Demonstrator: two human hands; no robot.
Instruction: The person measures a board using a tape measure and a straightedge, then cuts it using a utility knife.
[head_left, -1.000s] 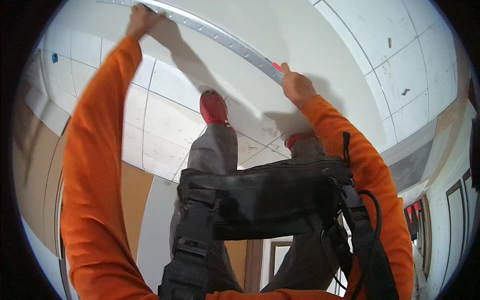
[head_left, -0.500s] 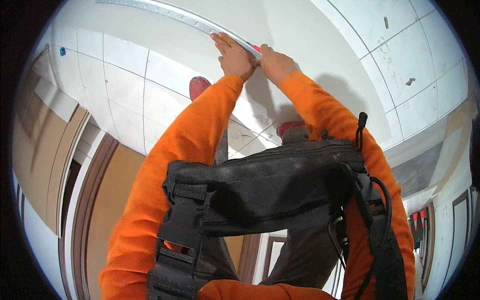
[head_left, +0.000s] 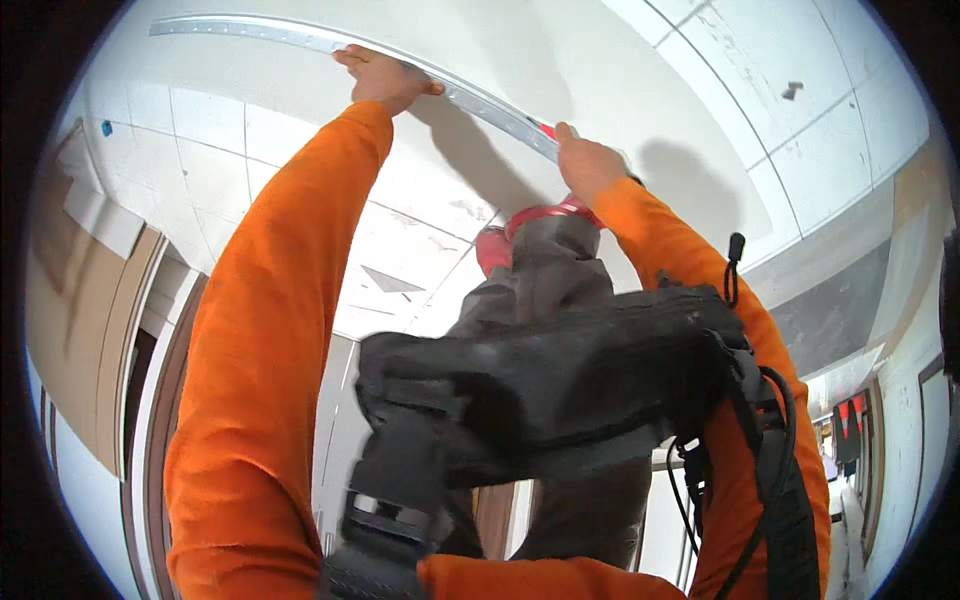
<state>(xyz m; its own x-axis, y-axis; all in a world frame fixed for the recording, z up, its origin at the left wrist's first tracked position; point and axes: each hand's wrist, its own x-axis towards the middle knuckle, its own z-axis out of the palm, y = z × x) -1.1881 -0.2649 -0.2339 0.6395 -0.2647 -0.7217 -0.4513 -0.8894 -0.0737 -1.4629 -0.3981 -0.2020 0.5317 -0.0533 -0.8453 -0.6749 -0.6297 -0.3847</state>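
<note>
A long, slightly bent metal strip point(head_left: 490, 108) with a row of holes lies across the pale board point(head_left: 620, 90). My left hand point(head_left: 385, 82) rests against the strip left of its middle, fingers and thumb spread along its near edge. At the strip's right end, my right hand point(head_left: 592, 165) is closed on a small red tool point(head_left: 547, 131). Most of that tool is hidden by the fingers, so its kind does not show.
A black waist bag point(head_left: 560, 390) with straps hangs at my front, below my hands. My red shoes point(head_left: 493, 250) are on the white tiled floor point(head_left: 420, 240). Brown panels point(head_left: 85, 320) lean at the left. Small dark debris point(head_left: 792, 90) lies on the tiles at the right.
My left hand has slid left along the strip, away from my right hand. The right hand has moved slightly right and nearer. My feet have shifted closer together.
</note>
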